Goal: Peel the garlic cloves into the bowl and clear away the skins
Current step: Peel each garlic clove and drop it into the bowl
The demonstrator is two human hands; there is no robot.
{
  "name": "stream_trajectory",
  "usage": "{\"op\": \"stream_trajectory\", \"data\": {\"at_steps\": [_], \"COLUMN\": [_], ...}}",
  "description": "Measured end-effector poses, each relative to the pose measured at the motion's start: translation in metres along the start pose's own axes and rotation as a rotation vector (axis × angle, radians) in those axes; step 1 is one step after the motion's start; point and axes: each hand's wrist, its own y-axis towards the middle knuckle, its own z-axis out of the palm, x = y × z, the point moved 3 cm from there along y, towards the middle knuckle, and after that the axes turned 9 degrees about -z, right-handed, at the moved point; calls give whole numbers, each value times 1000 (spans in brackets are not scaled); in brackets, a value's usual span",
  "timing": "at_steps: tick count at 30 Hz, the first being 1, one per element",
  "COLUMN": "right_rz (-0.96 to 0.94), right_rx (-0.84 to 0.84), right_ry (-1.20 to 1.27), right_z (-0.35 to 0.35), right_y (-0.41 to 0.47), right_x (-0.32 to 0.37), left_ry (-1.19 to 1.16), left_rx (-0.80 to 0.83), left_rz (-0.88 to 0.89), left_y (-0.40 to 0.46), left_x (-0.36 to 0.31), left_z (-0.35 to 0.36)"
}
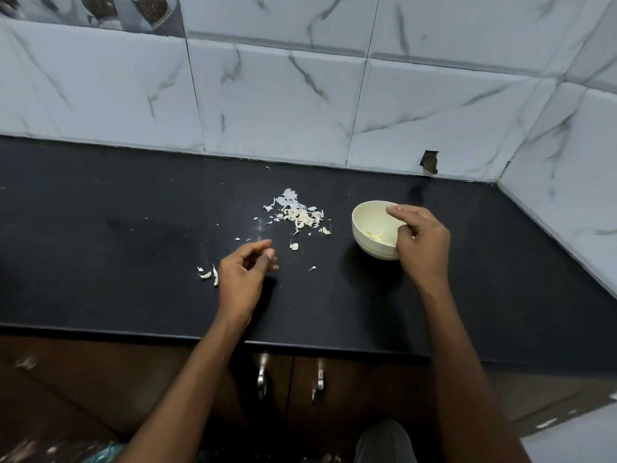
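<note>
Your right hand [422, 240] hangs over the near right rim of the bowl [364, 225], fingers loosely curled, probably to drop a clove; I cannot tell if it holds anything; peeled garlic [375, 234] lies inside; your left hand [245, 265], fingers curled with fingertips together, holds nothing that I can see, near the skins [298, 213] heaped on the counter [133, 228], left of the bowl.

Cream bowl [364, 225] upright, skins [298, 213] heaped left.
</note>
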Motion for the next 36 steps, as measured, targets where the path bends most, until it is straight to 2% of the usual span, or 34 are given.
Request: {"op": "stream_trajectory", "data": {"at_steps": [2, 3, 5, 7, 8, 9, 11, 14, 18, 23, 26, 31, 33, 36], "right_rz": [11, 42, 183, 310, 359, 412, 493, 501, 349, 157, 133, 41, -7, -180], "right_rx": [37, 129, 467, 817, 909, 932, 845, 691, 433, 155, 205, 322, 335, 395], "right_ry": [227, 386, 669, 735, 708, 685, 679, 684, 581, 533, 611, 491, 394, 148], "right_z": [6, 14, 45, 76, 90, 108, 128, 162, 187, 166, 161, 166, 168, 170], "right_y": [-9, -16, -35, -56, -63, -62, -49, -14, 15, 3, -11, -20, -24, -32], "right_x": [14, 22, 37, 45, 42, 40, 30, 20, 14, 9, 14, 25, 25, 32], "left_ry": [-10, -20, -48, -92, -110, -126, -181, -275, -340, -413, -366, -249, -135, 50], "left_rx": [-71, -106, -177, -233, -253, -279, -312, -354, -360, -397, -391, -430, -454, -373], "left_rz": [69, 99, 138, 146, 137, 132, 107, 61, 43, 64, 53, 15, 44, 45], "left_y": [-2, -3, -4, -5, -7, -5, -10, -7, -5, 4, 14, 18, 16, 18], "left_x": [-2, -3, -5, -6, -6, -5, -3, -3, -7, -17, -18, -10, -7, 1], "left_z": [-5, -7, -9, -10, -9, -13, -13, -16, -19, -38, -63, -96, -96, -94]}}
